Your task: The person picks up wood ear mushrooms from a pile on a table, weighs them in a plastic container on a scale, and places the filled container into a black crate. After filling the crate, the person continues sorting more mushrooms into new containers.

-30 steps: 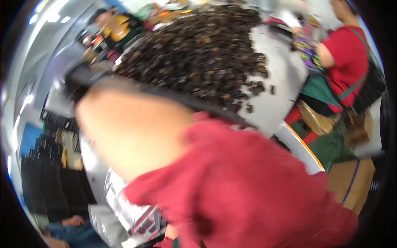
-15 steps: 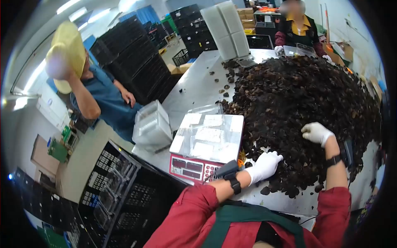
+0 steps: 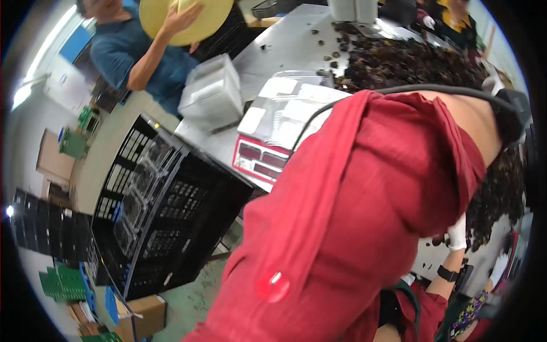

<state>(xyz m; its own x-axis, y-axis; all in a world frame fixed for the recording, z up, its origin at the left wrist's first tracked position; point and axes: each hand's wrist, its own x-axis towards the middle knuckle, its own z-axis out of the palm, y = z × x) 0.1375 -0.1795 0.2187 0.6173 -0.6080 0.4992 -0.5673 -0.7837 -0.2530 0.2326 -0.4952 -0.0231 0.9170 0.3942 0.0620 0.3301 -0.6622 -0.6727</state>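
My left arm in its red sleeve [image 3: 342, 188] is raised across the view, close to the camera. Only a white sliver of my gloved left hand [image 3: 492, 83] shows past the dark wrist device [image 3: 511, 117]; its fingers are hidden. Lower right, my white-gloved right hand [image 3: 457, 232] is at the near edge of the heap of dark, flaky pieces [image 3: 399, 62], which resemble wood ear mushrooms. The sleeve covers its fingers. Left of the heap, clear plastic boxes [image 3: 278, 117] with white labels lie on a red-and-white digital scale [image 3: 256, 158], partly behind my sleeve.
Nested clear trays [image 3: 211, 94] stand at the table's left edge. A black crate [image 3: 171, 222] holding clear boxes is below them. A person in blue [image 3: 117, 54] holds a yellow hat [image 3: 196, 20]. Other people are at far right [image 3: 458, 25] and lower right [image 3: 498, 271].
My left arm has risen from the heap towards the camera, hiding much of the table. The view has tilted down. The person in blue has lowered the hat from the head.
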